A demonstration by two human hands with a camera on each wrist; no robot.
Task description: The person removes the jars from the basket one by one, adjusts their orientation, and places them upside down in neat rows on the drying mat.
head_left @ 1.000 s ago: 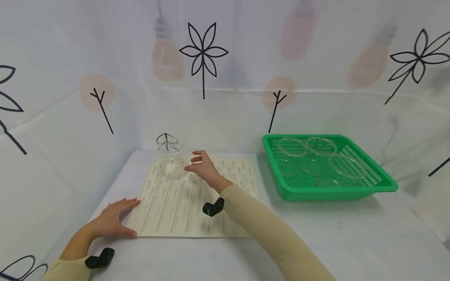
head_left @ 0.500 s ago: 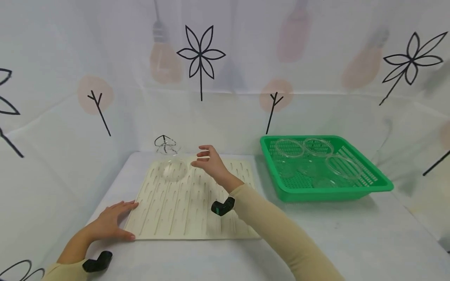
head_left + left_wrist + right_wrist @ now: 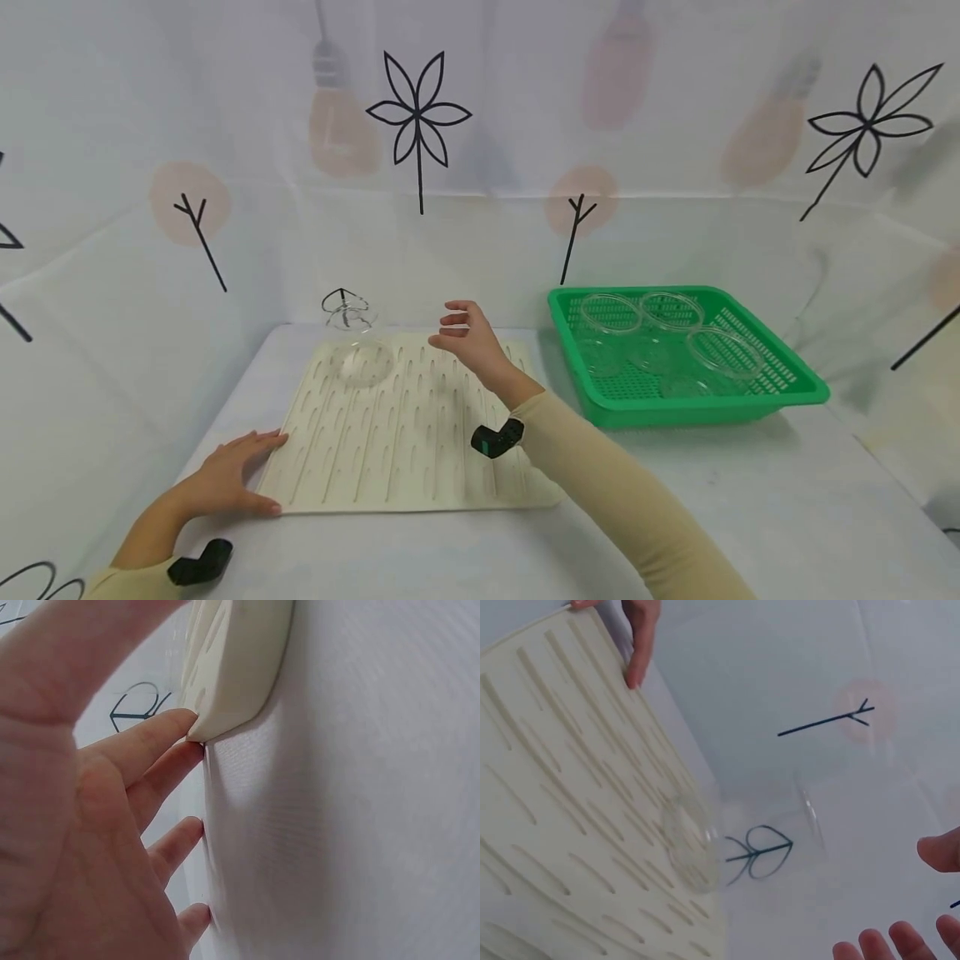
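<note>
A clear round container [image 3: 362,364] stands on the far left corner of a cream ribbed mat [image 3: 420,475]; the right wrist view shows its transparent wall [image 3: 690,844] too. My right hand [image 3: 482,350] is raised over the mat to the container's right, apart from it, with fingers loosely bent and nothing held. Its thumb [image 3: 939,851] and fingertips show at the right of the right wrist view. My left hand [image 3: 225,482] rests at the mat's near left corner, thumb and fingers spread. In the left wrist view a finger [image 3: 161,739] touches the mat's edge [image 3: 240,675].
A green perforated basket [image 3: 705,407] stands right of the mat and holds several clear round containers [image 3: 723,350]. A white cloth [image 3: 675,500] covers the table. Behind and beside it hangs a patterned white curtain [image 3: 480,250].
My right hand has drawn back to the right, away from the clear container, which stays on the mat. My left hand keeps its place at the mat's edge. The head view has shifted slightly.
</note>
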